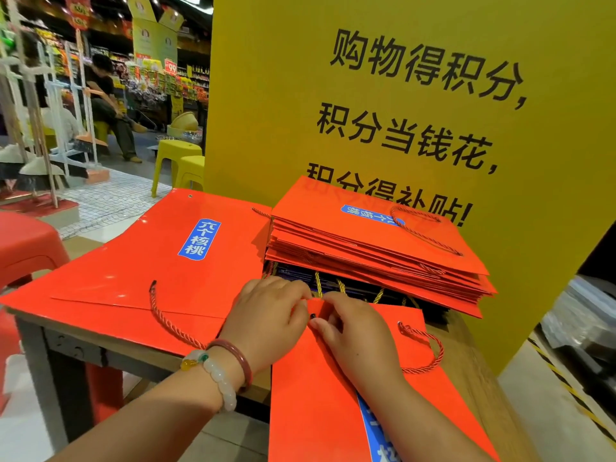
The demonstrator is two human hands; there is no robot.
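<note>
Beneath left hand [270, 315] and right hand [353, 331] — flat orange bag [316, 411].

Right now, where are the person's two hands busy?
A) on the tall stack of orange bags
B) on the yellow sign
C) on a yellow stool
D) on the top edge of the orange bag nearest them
D: the left hand and right hand meet at the top edge of the nearest orange bag, fingers pinching it beside a black cord tip; the stack lies behind them.
</note>
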